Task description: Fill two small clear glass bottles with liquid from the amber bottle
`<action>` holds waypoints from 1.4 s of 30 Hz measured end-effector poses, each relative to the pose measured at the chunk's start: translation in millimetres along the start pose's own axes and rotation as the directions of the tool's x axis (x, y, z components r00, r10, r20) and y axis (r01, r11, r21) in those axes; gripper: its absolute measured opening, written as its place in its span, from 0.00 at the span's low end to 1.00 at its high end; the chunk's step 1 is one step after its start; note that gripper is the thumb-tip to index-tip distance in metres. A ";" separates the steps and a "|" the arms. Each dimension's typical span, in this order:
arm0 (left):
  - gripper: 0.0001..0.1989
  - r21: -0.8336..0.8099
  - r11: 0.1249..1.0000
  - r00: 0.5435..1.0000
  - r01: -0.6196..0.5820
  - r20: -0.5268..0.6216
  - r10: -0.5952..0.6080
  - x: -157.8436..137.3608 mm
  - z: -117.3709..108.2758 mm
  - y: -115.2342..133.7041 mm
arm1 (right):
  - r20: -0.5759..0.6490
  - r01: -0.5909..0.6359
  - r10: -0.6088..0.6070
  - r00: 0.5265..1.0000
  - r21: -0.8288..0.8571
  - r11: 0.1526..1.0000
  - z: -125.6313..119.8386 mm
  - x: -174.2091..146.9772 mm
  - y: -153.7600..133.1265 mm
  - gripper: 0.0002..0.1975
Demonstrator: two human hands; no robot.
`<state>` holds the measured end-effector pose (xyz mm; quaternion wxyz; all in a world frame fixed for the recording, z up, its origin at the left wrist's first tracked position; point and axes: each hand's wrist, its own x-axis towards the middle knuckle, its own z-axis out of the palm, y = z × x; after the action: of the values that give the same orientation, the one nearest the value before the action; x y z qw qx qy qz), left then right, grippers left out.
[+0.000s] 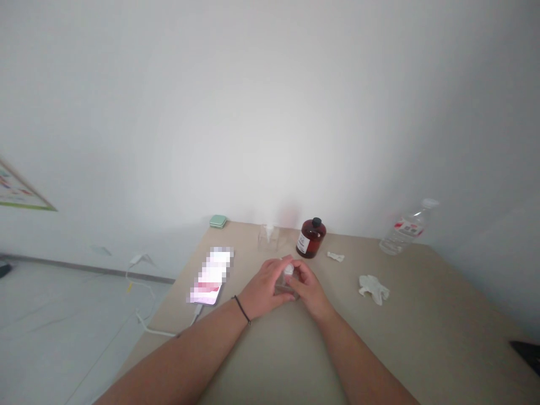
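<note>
Between my hands, on the table, stands a small clear square-sided bottle [280, 289] with a whitish translucent top [288, 270]. My left hand [266, 286] curls round its left side, thumb along the near face. From the right, my right hand [307, 288] grips it, the thumb by the top and fingers behind. The fingers hide much of the bottle. Just beyond stands a similar clear container [269, 238] with a white pointed piece in it. A brown-red bottle [311, 238] with a black cap and white label is upright behind my right hand.
A lit phone [212, 275] lies left, its white cable [157, 332] running off the table's left edge. A green case [218, 221] sits at the back-left corner. Crumpled tissues [373, 289] and a clear plastic bottle [403, 229] are on the right. The wall borders the table's back.
</note>
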<state>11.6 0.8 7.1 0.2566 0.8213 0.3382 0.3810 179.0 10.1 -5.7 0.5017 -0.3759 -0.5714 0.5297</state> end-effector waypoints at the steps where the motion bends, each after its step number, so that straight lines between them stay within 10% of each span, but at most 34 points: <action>1: 0.44 -0.010 1.000 1.000 0.009 0.002 -0.009 0.0 -0.2 -0.7 | 0.001 0.003 -0.003 1.000 -0.005 1.000 -0.2 0.0 0.6 0.18; 42: 0.42 -0.174 0.985 1.000 0.017 -0.015 -0.020 -0.6 1.1 -3.3 | -0.096 0.104 -0.120 0.988 -0.160 0.982 17.5 -6.6 -3.8 0.14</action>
<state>11.0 2.2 3.9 0.3278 0.7895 0.3134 0.4137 163.7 -0.8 -2.0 0.5293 -0.4082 -0.6038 0.4343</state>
